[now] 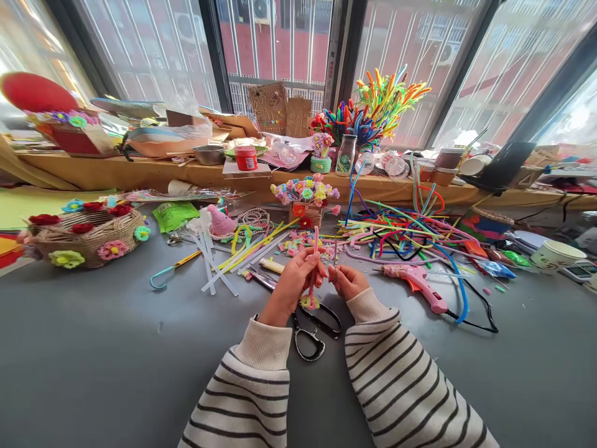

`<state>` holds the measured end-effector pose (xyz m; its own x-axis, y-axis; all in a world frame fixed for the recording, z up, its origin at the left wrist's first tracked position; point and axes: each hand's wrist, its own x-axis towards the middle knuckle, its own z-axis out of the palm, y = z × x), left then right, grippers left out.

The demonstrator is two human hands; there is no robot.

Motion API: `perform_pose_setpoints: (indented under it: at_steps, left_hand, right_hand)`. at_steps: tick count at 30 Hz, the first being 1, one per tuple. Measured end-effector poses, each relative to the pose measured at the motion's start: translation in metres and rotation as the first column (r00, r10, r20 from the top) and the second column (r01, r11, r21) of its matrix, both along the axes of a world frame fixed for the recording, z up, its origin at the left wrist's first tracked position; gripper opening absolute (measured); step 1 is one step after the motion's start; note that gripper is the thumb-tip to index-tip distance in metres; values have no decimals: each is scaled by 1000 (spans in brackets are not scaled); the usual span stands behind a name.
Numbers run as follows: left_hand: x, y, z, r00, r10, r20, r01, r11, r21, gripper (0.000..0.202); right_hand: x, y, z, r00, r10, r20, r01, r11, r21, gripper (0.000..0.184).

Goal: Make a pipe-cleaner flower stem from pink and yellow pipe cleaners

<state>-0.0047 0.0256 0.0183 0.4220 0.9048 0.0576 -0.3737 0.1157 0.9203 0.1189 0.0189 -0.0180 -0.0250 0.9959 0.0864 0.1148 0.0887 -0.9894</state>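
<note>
My left hand is closed around a pink pipe cleaner, which sticks up above the fingers and shows again below them. A small yellow and pink fuzzy piece sits just under that hand; whether it joins the pipe cleaner I cannot tell. Close beside it, my right hand grips a thin, pointed metal tool held upright, its lower part hidden by the fingers. Beneath both hands lie large black-handled scissors on the grey table. Pink and yellow fuzzy clippings are scattered beyond.
To the right lies a pink glue gun with a black cord, near a heap of pipe cleaners. Clear glue sticks lie left of my hands. A flower-trimmed basket stands far left, a flower pot behind, a paper cup right.
</note>
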Motion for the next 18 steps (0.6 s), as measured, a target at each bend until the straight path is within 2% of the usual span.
perform_pose_setpoints:
  at_steps: [4, 7, 12, 18]
  left_hand:
    - [0, -1, 0, 997, -2, -80, 1, 1000, -16, 21]
    - [1, -2, 1, 993, -2, -115, 0, 1000, -14, 22]
    - [0, 0, 1, 978, 35, -204, -31, 999, 20, 24]
    - [0, 1, 1, 958, 72, -276, -31, 988, 151, 24]
  right_hand:
    - [-2, -5, 2, 992, 123, 20, -124, 991, 44, 44]
    - [-3, -8, 2, 983, 165, 76, -169, 984, 55, 47]
    - [-3, -10, 5, 986, 128, 104, -134, 989, 56, 48]
    - [-1, -9, 9, 989, 139, 48, -139, 990, -7, 47]
